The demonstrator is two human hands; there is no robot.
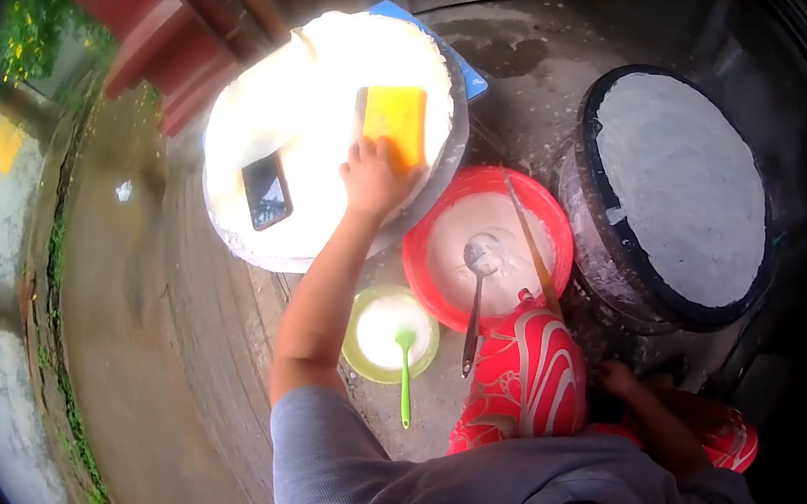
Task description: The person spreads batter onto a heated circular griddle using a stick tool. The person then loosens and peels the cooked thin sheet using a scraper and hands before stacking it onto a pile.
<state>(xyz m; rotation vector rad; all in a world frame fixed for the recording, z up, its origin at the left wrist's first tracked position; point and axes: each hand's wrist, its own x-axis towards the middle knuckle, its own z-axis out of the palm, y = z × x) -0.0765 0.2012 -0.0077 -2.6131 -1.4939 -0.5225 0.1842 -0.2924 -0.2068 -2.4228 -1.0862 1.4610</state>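
Note:
My left hand reaches over a round, brightly lit white surface and has its fingers on the lower left edge of a flat yellow block. A dark phone lies left of that hand. My right hand is low beside my knee, in shadow, its fingers unclear. Between my arm and knee stands a red basin of pale mixture, with a metal spoon and a long thin stick across it. A green bowl of white liquid holds a green spoon.
At the right stands a large drum with a dark rim and a grey-white top. A blue flat thing sticks out behind the white surface. Red steps rise at the upper left, and plants grow beyond.

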